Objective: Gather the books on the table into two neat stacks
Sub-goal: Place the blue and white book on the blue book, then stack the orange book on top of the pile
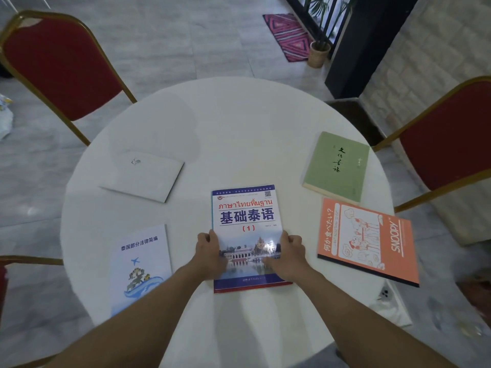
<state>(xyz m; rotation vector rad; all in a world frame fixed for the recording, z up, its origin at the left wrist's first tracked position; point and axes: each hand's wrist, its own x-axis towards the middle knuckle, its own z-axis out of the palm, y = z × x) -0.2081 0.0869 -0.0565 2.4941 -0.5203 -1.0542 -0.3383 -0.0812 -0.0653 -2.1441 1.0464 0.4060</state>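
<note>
Several books lie apart on a round white table (228,123). A Thai-language textbook (247,216) with a blue and red border lies flat at the near middle. My left hand (208,252) grips its left edge and my right hand (288,254) grips its right edge. A plain white book (143,176) lies at the left rear. A white booklet with a plane and map drawing (140,264) sits at the near left. A green book (336,167) rests at the right rear, an orange Snoopy notebook (369,241) just in front of it.
Red chairs with gold frames stand at the far left (61,62) and at the right (449,139). A small white thing (385,293) lies at the table's near right edge. A potted plant (318,53) and a pink rug (289,35) are on the floor beyond.
</note>
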